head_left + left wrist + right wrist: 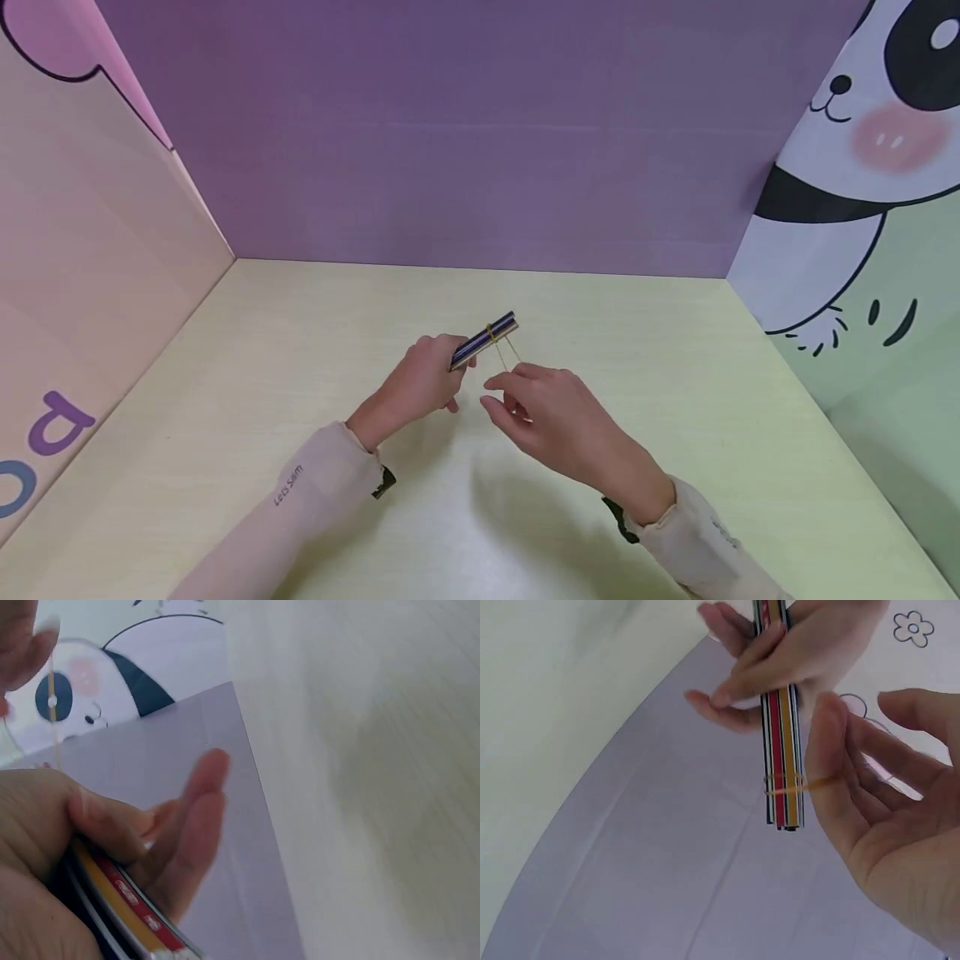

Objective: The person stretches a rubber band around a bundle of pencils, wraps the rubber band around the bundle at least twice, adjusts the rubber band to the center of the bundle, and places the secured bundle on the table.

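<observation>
My left hand [423,379] grips a bundle of striped pencils [480,343] above the table, its far end tilted up to the right. In the right wrist view the pencils [778,742] show red, yellow, black and white sides; the left wrist view shows printed lettering on a red one. A thin yellow rubber band [821,784] loops round the bundle near its far end. My right hand [562,421], beside the bundle, has the band hooked on its bent fingers and stretched away from the pencils. The thumb stands apart from the fingers.
Beneath both hands lies a pale wood-grain table [247,367]. A purple panel [465,167] closes off the back. Printed side panels stand left and right, the right panel [847,275] bearing a panda drawing.
</observation>
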`<control>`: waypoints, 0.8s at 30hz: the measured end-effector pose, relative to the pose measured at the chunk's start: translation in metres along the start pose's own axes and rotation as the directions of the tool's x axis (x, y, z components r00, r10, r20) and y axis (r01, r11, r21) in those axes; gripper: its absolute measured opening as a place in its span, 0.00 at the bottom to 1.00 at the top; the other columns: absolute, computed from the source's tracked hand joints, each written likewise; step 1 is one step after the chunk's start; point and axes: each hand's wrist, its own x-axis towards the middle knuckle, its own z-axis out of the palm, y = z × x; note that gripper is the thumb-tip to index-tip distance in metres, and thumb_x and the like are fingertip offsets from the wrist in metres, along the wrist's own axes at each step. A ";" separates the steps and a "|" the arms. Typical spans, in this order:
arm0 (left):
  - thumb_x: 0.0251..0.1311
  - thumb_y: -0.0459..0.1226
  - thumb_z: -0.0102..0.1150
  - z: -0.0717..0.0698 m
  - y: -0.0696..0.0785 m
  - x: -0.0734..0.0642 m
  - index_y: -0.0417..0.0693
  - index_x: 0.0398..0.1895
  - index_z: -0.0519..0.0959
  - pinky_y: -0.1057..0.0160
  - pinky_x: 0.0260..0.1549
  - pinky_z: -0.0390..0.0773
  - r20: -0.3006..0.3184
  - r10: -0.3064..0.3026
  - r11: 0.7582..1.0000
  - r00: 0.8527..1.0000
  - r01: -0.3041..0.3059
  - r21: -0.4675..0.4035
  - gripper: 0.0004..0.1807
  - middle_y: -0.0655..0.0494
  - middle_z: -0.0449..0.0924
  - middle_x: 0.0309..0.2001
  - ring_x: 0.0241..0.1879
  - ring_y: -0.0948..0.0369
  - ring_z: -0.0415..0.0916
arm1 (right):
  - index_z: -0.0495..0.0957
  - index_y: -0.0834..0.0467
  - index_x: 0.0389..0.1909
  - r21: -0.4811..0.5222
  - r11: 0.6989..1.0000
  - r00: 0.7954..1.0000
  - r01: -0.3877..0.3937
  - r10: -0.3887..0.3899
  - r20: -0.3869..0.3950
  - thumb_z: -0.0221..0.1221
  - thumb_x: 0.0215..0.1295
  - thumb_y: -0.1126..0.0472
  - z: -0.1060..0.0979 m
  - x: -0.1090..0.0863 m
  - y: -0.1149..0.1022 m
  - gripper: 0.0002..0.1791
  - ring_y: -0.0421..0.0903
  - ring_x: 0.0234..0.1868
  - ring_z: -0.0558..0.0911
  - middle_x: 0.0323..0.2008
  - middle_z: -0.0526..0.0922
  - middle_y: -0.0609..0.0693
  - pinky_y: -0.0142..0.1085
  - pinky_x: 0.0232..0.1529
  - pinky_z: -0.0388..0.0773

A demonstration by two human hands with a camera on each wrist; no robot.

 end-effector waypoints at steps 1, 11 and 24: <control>0.67 0.25 0.51 -0.002 -0.001 0.001 0.39 0.37 0.78 0.63 0.15 0.78 0.004 -0.011 0.997 1.000 0.012 -0.072 0.06 0.47 0.76 0.24 0.14 0.56 0.81 | 0.85 0.58 0.37 0.027 0.999 0.999 0.038 -0.037 -0.032 0.64 0.63 0.63 0.001 0.001 -0.001 0.04 0.35 0.22 0.71 0.20 0.73 0.40 0.33 0.43 0.78; 0.72 0.30 0.50 -0.010 0.011 -0.001 0.39 0.42 0.80 0.53 0.20 0.84 0.092 0.020 0.896 0.996 0.023 -0.444 0.09 0.42 0.80 0.37 0.18 0.50 0.83 | 0.81 0.58 0.27 0.096 0.985 0.952 0.145 -0.112 -0.286 0.61 0.60 0.69 0.001 0.003 0.001 0.05 0.34 0.17 0.65 0.17 0.70 0.42 0.22 0.22 0.68; 0.73 0.34 0.51 -0.015 0.012 -0.001 0.40 0.43 0.81 0.51 0.21 0.84 0.067 -0.007 0.868 0.998 0.039 -0.495 0.09 0.41 0.80 0.35 0.19 0.49 0.84 | 0.83 0.62 0.35 0.132 0.990 0.946 0.044 0.001 -0.324 0.54 0.57 0.75 -0.014 0.002 0.004 0.11 0.37 0.21 0.69 0.30 0.75 0.48 0.24 0.20 0.66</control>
